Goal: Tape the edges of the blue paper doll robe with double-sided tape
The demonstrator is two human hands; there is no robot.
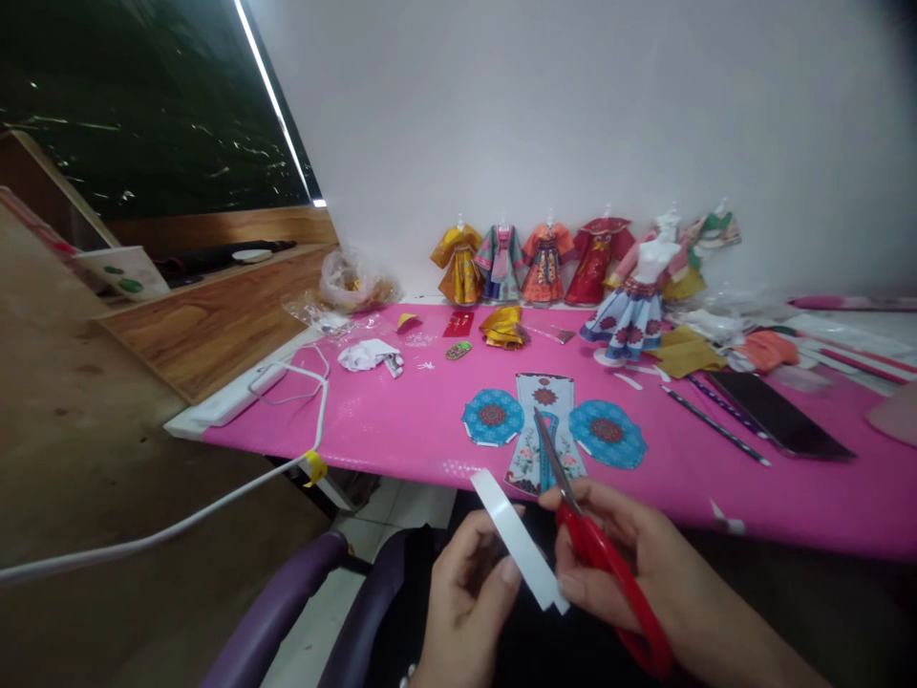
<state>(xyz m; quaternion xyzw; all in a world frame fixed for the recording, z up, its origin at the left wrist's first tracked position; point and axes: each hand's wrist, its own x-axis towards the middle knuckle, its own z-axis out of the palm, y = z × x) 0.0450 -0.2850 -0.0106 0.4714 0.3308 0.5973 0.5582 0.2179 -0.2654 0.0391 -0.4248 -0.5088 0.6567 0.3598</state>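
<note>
Between the thumb and fingers of my left hand (469,592) is a white strip (517,543), tilted, in front of the table edge. My right hand (630,554) grips red-handled scissors (598,559), whose blades look closed and point up and away. The fingertips of my right hand come close to the strip's lower end; I cannot tell if they touch it. Beyond the hands, a patterned paper dress piece (544,394) lies on the pink table, flanked by a round blue piece (493,418) on the left and another blue piece (607,432) on the right.
Several small dressed figures (502,263) stand along the wall, with a white mannequin in a blue skirt (634,320) nearer. A phone (778,413) and pencils (716,425) lie at right. At left are a power strip (240,394), its cable (179,516) and a purple armrest (276,612).
</note>
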